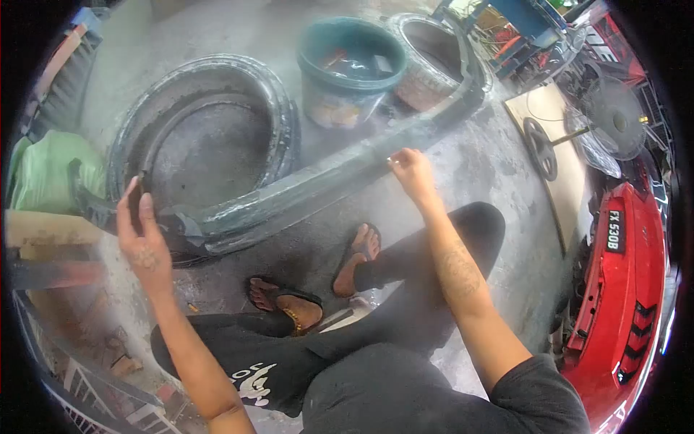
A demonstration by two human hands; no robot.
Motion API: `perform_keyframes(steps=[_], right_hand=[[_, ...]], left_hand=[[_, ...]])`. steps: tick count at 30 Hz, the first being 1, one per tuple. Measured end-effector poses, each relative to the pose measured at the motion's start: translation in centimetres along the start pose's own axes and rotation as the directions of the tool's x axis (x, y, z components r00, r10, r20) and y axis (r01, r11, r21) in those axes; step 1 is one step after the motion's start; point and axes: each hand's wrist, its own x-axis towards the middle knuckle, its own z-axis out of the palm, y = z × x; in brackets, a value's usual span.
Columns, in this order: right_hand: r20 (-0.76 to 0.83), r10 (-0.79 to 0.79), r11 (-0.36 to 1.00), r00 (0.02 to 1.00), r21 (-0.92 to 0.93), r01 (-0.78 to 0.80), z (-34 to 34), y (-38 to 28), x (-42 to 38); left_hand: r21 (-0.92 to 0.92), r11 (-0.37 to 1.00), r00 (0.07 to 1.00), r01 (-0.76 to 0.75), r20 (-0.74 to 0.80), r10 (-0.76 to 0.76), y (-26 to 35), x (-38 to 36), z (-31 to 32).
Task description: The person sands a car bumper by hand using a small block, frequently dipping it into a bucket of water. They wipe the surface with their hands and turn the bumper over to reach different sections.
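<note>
A long, curved grey car body panel (311, 177), wet and shiny in places, lies across two tyres in front of me. My left hand (147, 242) is at its left end, with fingers and thumb stretched up and apart; a small dark bit shows by the fingertips. Close to the panel's near edge, right of its middle, my right hand (412, 173) has its fingers drawn together. Something small and whitish shows at those fingertips, and I cannot tell what it is. Under the panel's left half sits a large tyre (285, 134); its right end overlaps a second tyre (426, 90).
A teal bucket (340, 83) holding liquid stands behind the panel. To the right are a red car part (622, 282) with a number plate, a wooden board (553, 166) and a fan (611, 119). A green bag (58, 173) sits at left. My sandalled feet (296, 307) are below the panel.
</note>
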Motion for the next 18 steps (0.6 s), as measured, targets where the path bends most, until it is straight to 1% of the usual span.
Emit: perform_keyframes(steps=[1, 2, 3, 5, 6, 7, 9, 10, 11, 13, 14, 15, 17, 18], right_hand=[[-0.009, -0.025, 0.999, 1.000, 0.036, 0.025, 0.1, -1.7, 0.4], [-0.016, -0.052, 0.996, 0.999, 0.071, 0.053, 0.2, -3.5, 0.9], [-0.009, -0.064, 0.994, 0.998, 0.089, 0.064, 0.8, -5.3, 1.8], [-0.025, -0.258, 0.939, 0.966, 0.229, 0.257, 3.3, -9.4, 4.0], [-0.005, -0.318, 0.922, 0.948, 0.232, 0.310, 4.9, -11.0, 5.4], [0.012, -0.378, 0.901, 0.926, 0.236, 0.364, 6.6, -12.6, 7.0], [0.076, -0.381, 0.902, 0.922, 0.248, 0.352, 10.7, -14.6, 9.5], [0.092, -0.404, 0.900, 0.910, 0.219, 0.378, 12.0, -15.2, 10.3], [0.084, -0.410, 0.896, 0.908, 0.225, 0.384, 13.0, -15.7, 11.2], [0.090, -0.366, 0.926, 0.926, 0.137, 0.353, 16.7, -14.9, 13.3], [0.099, -0.287, 0.954, 0.953, 0.117, 0.276, 18.8, -14.0, 14.3], [0.097, -0.290, 0.953, 0.952, 0.117, 0.279, 18.8, -14.2, 14.6], [0.275, -0.126, 0.985, 0.953, 0.151, 0.086, 18.7, -14.1, 15.0], [0.271, -0.117, 0.986, 0.956, 0.144, 0.080, 18.0, -14.3, 14.5]], left_hand=[[-0.009, 1.000, 1.000, -0.020, -0.001, 0.020, -0.1, 0.2, 0.1], [-0.034, 0.999, 1.000, -0.010, -0.002, 0.010, 0.2, 0.1, 0.3], [-0.019, 1.000, 1.000, -0.011, 0.013, 0.011, 0.4, 0.2, 0.4], [-0.020, 1.000, 1.000, -0.012, 0.027, 0.013, 0.2, 0.0, 1.0], [-0.019, 1.000, 0.999, 0.007, 0.046, -0.006, -0.1, -0.1, 1.2], [-0.012, 0.999, 0.998, -0.040, 0.046, 0.040, -0.4, -0.1, 1.4], [-0.014, 0.999, 0.997, -0.039, 0.068, 0.040, -0.9, -0.3, 1.5], [-0.001, 0.999, 0.997, -0.048, 0.065, 0.048, -1.1, -0.5, 1.6], [0.004, 0.998, 0.997, -0.056, 0.058, 0.056, -1.5, -0.5, 1.5], [0.043, 0.995, 0.994, -0.085, 0.076, 0.082, -2.1, -0.5, 1.3], [0.044, 0.997, 0.995, -0.068, 0.072, 0.065, -1.9, -0.5, 1.3], [0.044, 0.997, 0.995, -0.069, 0.069, 0.066, -1.9, -0.3, 1.2], [0.059, 0.997, 0.996, -0.057, 0.070, 0.052, -1.9, -0.2, 1.3], [0.051, 0.997, 0.996, -0.059, 0.077, 0.055, -2.0, -0.1, 1.3]])
